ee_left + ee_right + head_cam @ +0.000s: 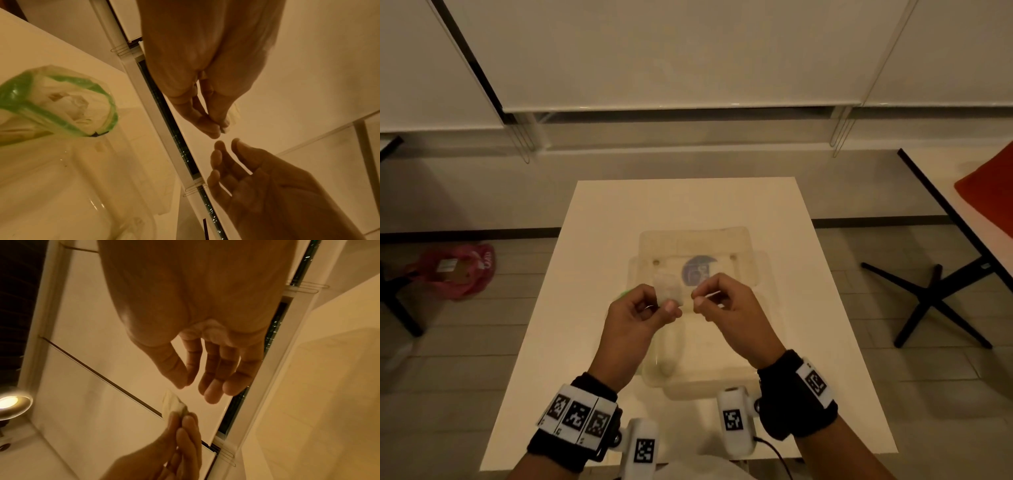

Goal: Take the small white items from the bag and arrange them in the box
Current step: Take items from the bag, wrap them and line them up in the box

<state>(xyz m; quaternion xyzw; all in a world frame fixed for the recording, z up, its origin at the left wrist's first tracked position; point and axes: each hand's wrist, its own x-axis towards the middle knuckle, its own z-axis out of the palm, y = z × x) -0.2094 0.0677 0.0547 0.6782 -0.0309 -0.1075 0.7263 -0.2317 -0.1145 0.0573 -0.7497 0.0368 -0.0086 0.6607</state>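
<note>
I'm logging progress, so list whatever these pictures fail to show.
- Bag: in the head view only a green sliver shows past the left hand. The left wrist view blurs its white contents, so no count.
- Box: in the head view both hands cover its floor, so the items inside are unknown.
- Right hand: whether its fingers pinch anything. The thin pale streak is too small.
- Small white item in the left hand: shape blurred.

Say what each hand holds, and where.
Left hand pinches a small clear packet by its lower edge; right hand pinches a thin white strip by one end.
</note>
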